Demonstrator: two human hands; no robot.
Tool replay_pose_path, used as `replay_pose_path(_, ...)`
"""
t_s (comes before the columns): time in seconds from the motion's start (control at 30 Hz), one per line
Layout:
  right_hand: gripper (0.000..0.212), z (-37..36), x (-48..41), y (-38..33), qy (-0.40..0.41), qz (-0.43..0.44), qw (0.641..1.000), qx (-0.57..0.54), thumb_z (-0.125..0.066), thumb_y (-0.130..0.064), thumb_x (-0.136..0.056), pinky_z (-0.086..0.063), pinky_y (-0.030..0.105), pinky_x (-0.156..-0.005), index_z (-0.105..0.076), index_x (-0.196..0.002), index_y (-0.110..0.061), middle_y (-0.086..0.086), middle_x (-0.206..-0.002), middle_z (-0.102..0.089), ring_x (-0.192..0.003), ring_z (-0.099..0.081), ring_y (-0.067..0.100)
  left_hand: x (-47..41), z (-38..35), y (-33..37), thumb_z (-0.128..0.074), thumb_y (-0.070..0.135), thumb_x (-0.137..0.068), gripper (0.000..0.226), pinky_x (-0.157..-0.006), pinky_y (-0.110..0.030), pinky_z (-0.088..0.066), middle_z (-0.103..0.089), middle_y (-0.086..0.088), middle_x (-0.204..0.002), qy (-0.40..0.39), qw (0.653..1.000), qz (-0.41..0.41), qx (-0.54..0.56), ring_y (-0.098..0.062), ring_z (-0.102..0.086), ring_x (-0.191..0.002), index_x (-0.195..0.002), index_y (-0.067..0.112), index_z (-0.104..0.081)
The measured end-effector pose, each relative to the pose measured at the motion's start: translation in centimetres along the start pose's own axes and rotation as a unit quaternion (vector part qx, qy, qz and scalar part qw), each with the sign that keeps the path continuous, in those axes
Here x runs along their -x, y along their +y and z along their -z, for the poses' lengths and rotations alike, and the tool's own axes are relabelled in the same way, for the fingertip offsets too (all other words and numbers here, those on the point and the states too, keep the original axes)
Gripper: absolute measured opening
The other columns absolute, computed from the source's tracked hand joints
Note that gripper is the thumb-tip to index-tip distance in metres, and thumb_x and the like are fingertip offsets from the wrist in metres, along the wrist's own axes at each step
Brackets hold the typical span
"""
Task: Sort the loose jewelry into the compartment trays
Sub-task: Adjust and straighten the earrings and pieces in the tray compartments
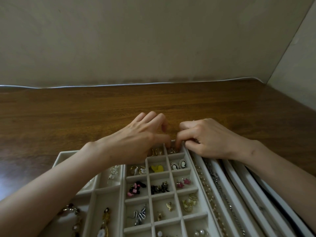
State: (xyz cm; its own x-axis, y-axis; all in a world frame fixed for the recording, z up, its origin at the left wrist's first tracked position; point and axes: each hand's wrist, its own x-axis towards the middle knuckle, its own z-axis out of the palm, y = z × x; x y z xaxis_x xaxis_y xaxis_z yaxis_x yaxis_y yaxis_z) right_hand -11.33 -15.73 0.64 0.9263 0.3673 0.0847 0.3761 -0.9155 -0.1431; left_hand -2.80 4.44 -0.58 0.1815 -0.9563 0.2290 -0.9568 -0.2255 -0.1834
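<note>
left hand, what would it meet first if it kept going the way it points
Probably the right hand, its fingertips almost touching the left hand's over the tray's far corner; depth unclear.

Counter (68,113): dark brown wood grain, smooth, with a soft sheen towards the left edge. Wall (153,40): pale, matt, lightly mottled. Compartment tray (159,174): pale, matt, velvet-like cloth over walls and floors. 2 cameo earrings (178,164): glossy faces, beaded metal-look rims. Yellow piece (157,168): smooth, looks like plastic. 2 pink flower earrings (183,183): glossy. Silver chain (220,190): metal, shiny links. Beaded chain (207,190): gold-toned, dull shine.
</note>
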Motion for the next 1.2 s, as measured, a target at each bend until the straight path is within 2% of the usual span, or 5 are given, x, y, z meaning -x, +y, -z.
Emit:
replay_pose_path(0.13,0.035,0.17,0.08,-0.23,-0.010,0.000,1.000,-0.010,-0.035,-0.025,-0.080,-0.038,0.023,-0.058,-0.068,-0.088,-0.029,-0.013,-0.074,-0.047,-0.066,-0.048,0.009,0.03,-0.02,-0.16,-0.054,0.002,-0.072,0.054,-0.075,-0.025,-0.028,-0.038,0.004,-0.113,-0.013,0.999,0.000,0.031,-0.006,-0.023,-0.091,-0.110,0.041,-0.052)
replay_pose_path(0.33,0.028,0.26,0.10,-0.22,-0.033,0.005,0.999,-0.026,-0.036,-0.024,-0.080,-0.030,0.018,-0.058,-0.063,-0.082,-0.032,-0.017,-0.072,-0.043,-0.067,-0.047,0.006,-0.10,-0.12,-0.08,-0.056,0.004,-0.073,0.050,-0.074,-0.025,-0.025,-0.039,0.003,-0.113,-0.020,0.999,0.002,0.033,-0.005,-0.022,-0.090,-0.107,0.040,-0.055)
replay_pose_path(0.6,0.044,0.05,0.06,0.28,0.001,0.001,1.000,0.000,-0.028,-0.030,-0.080,-0.029,0.016,-0.054,-0.070,-0.094,-0.029,-0.012,-0.073,-0.045,-0.063,-0.046,0.007,-0.07,0.01,-0.11,-0.050,0.001,-0.077,0.054,-0.069,-0.020,-0.026,-0.040,0.004,-0.113,-0.031,0.997,-0.012,0.073,-0.003,-0.022,-0.091,-0.111,0.043,-0.055)
replay_pose_path(0.83,0.040,-0.01,0.03,0.03,-0.010,-0.004,1.000,-0.007,-0.036,-0.024,-0.080,-0.030,0.017,-0.055,-0.070,-0.100,-0.031,-0.011,-0.075,-0.048,-0.063,-0.048,0.009,-0.08,-0.07,-0.16,-0.051,0.003,-0.078,0.051,-0.072,-0.018,-0.026,-0.040,0.004,-0.113,-0.031,0.996,-0.014,0.088,-0.003,-0.022,-0.092,-0.110,0.043,-0.056)
replay_pose_path(1.2,0.031,0.30,0.16,0.07,-0.016,-0.001,0.999,-0.037,-0.039,-0.023,-0.079,-0.028,0.014,-0.056,-0.069,-0.083,-0.030,-0.018,-0.068,-0.042,-0.061,-0.046,0.004,0.04,-0.01,-0.27,-0.062,0.003,-0.072,0.049,-0.072,-0.024,-0.027,-0.044,0.001,-0.110,0.008,1.000,-0.009,0.025,-0.005,-0.024,-0.090,-0.105,0.039,-0.059)
